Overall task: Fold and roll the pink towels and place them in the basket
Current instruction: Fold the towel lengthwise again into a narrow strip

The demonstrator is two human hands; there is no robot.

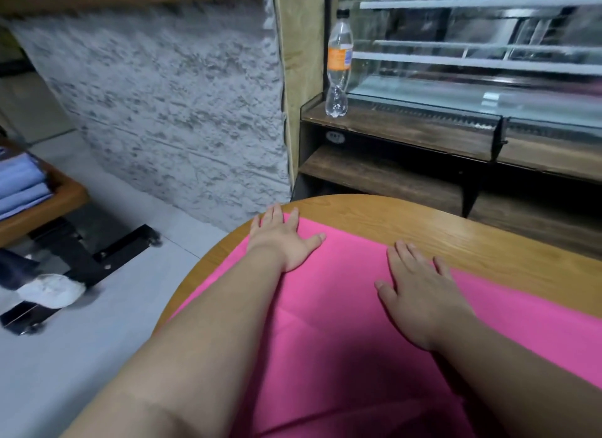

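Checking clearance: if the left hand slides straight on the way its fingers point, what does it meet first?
Nothing close: the left hand, flat on the pink towel, reaches the table rim; beyond it looks free up to the rough grey wall, depth unclear.

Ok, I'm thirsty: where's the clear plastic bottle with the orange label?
Head view, upper centre: the clear plastic bottle stands upright at the left end of the dark wooden shelf, beside the glass display case.

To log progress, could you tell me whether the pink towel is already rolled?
No, the pink towel lies flat on the table under the left hand and right hand.
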